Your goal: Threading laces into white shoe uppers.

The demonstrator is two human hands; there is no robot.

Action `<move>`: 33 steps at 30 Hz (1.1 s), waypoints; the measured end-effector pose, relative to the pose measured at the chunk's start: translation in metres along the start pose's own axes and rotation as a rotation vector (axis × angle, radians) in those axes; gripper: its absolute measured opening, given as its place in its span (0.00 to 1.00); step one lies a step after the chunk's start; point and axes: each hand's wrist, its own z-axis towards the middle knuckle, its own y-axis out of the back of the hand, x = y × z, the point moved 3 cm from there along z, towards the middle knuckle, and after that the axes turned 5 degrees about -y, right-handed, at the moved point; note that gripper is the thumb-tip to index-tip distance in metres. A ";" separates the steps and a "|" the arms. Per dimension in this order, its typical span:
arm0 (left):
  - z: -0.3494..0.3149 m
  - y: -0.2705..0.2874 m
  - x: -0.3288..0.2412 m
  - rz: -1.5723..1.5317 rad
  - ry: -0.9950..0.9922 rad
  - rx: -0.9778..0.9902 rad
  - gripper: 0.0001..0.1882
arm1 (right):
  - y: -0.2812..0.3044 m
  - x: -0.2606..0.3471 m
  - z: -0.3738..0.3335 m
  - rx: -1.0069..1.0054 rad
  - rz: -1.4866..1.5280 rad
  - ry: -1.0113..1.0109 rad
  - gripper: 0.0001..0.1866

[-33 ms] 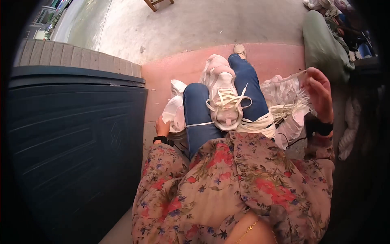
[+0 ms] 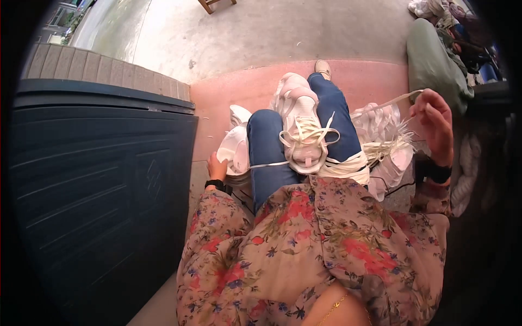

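A pale pink and white sneaker [image 2: 302, 125] lies across my lap, its cream laces threaded and the loose ends looping over its sides. My right hand [image 2: 435, 122] is raised at the right, fingers closed on the end of a shoelace [image 2: 389, 102]. That lace stretches left toward several sneakers [image 2: 375, 122] beside my right leg. A bundle of cream laces [image 2: 348, 169] lies over my right thigh, its frayed-looking ends spreading right. Down at the left, my left hand [image 2: 217, 167] has its fingers at the edge of a white shoe [image 2: 235, 149]; its fingertips are partly hidden.
A dark blue panelled door [image 2: 109, 190] stands close on my left, below a low tiled wall [image 2: 103, 70]. To the right is a full grey-green sack [image 2: 435, 60]. Wooden stool legs [image 2: 217, 5] show at the far edge of the concrete floor.
My right hand has shifted slightly right, and more of the lace is now drawn out straight from beside the sneakers. My left hand stays by the white shoe.
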 end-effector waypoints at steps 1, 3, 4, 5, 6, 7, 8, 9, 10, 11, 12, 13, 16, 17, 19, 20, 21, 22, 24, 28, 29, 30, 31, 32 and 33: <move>0.004 -0.002 0.006 0.008 -0.047 -0.135 0.27 | -0.009 0.014 0.001 0.113 -0.026 0.111 0.17; 0.018 -0.007 0.017 0.023 0.025 -0.055 0.25 | -0.023 0.031 0.000 0.165 -0.020 0.163 0.20; 0.025 -0.010 0.019 0.008 0.026 0.038 0.22 | -0.029 0.033 -0.002 0.173 0.005 0.191 0.21; 0.031 -0.012 0.017 0.058 -0.024 0.100 0.19 | -0.036 0.030 -0.005 0.198 -0.034 0.187 0.21; 0.035 -0.011 0.015 0.041 -0.024 0.078 0.19 | -0.043 0.019 -0.008 0.197 -0.043 0.116 0.21; 0.037 -0.010 0.012 0.107 0.042 0.105 0.18 | -0.049 0.007 -0.010 0.157 -0.048 0.032 0.21; 0.036 -0.010 0.008 0.162 0.102 0.137 0.18 | -0.057 -0.009 -0.011 0.144 -0.049 -0.012 0.20; 0.033 -0.004 0.000 0.243 0.077 0.155 0.15 | -0.066 -0.024 -0.010 0.175 -0.020 -0.112 0.20; 0.029 0.002 -0.008 0.230 0.091 0.157 0.15 | -0.075 -0.039 -0.010 0.189 0.008 -0.207 0.19; 0.025 0.013 -0.018 0.289 0.039 0.108 0.14 | -0.084 -0.052 -0.009 0.199 -0.004 -0.273 0.19; 0.020 0.027 -0.027 0.339 -0.014 0.072 0.13 | -0.096 -0.064 -0.007 0.219 0.000 -0.319 0.18; 0.017 0.048 -0.034 0.357 -0.011 -0.079 0.12 | -0.107 -0.075 -0.004 0.241 -0.013 -0.375 0.18; -0.006 0.120 -0.052 0.337 -0.069 -0.496 0.10 | -0.142 -0.102 0.009 0.322 -0.097 -0.552 0.18; -0.014 0.138 -0.060 0.320 -0.111 -0.570 0.10 | -0.156 -0.111 0.013 0.403 -0.086 -0.613 0.18; -0.028 0.167 -0.084 0.304 -0.264 -0.757 0.09 | -0.185 -0.126 0.030 0.544 -0.124 -0.653 0.20; -0.031 0.166 -0.106 0.303 -0.374 -0.847 0.09 | -0.195 -0.132 0.039 0.593 -0.061 -0.681 0.20; -0.036 0.169 -0.125 0.300 -0.442 -0.893 0.08 | -0.211 -0.135 0.046 0.618 -0.013 -0.716 0.21; -0.040 0.170 -0.144 0.287 -0.513 -0.901 0.07 | -0.224 -0.136 0.056 0.630 -0.021 -0.709 0.21; -0.051 0.168 -0.186 0.272 -0.742 -0.886 0.04 | -0.250 -0.135 0.077 0.625 0.156 -0.733 0.21; -0.089 0.142 -0.259 0.209 -1.007 -0.876 0.07 | -0.264 -0.141 0.097 0.291 -0.007 -0.725 0.13; -0.094 0.138 -0.266 0.077 -1.044 -0.885 0.07 | -0.260 -0.124 0.095 0.542 -0.369 -0.110 0.12; -0.095 0.133 -0.269 -0.052 -1.080 -0.861 0.07 | -0.251 -0.112 0.080 0.664 -0.774 0.494 0.11; -0.089 0.135 -0.259 -0.137 -0.974 -0.879 0.07 | -0.238 -0.122 0.078 0.620 -0.577 0.072 0.10; -0.081 0.134 -0.243 -0.219 -0.822 -0.836 0.06 | -0.220 -0.134 0.071 0.501 -0.413 -0.355 0.09; -0.065 0.132 -0.224 -0.497 -0.633 -0.787 0.06 | -0.206 -0.132 0.059 0.590 -0.275 -0.320 0.09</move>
